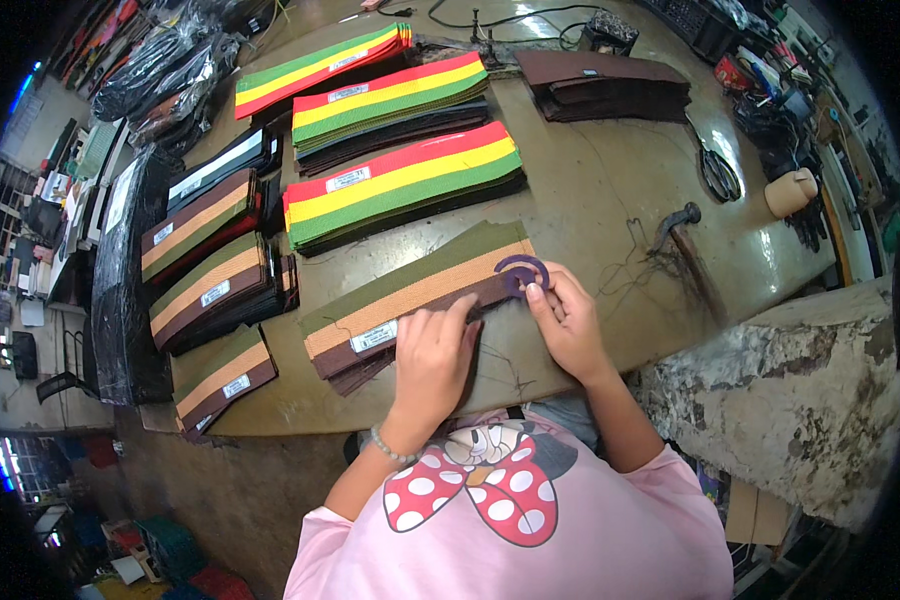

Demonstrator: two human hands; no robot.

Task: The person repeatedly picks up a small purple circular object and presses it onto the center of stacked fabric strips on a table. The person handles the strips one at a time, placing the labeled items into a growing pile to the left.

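Observation:
A stack of fabric strips [425, 290], striped olive, tan and brown, lies aslant on the table in front of me. My left hand [432, 352] is closed at its near edge, fingers bent over the brown band beside a white label [374, 335]. Held between the thumb and fingers of my right hand [568, 325] is a purple tool with a curved, ring-like body [522, 268]. It sits over the right end of the stack; its working end cannot be made out. Brown strip ends stick out under the stack's near left corner.
Red, yellow and green strip stacks [410, 185] lie beyond; more olive-tan-brown stacks [210, 290] are at left, beside a black wrapped bundle [130, 280]. To the right are a hammer [680, 228], loose threads, scissors [718, 172] and a thread cone [790, 193]. Dark brown pieces [605, 88] lie far back.

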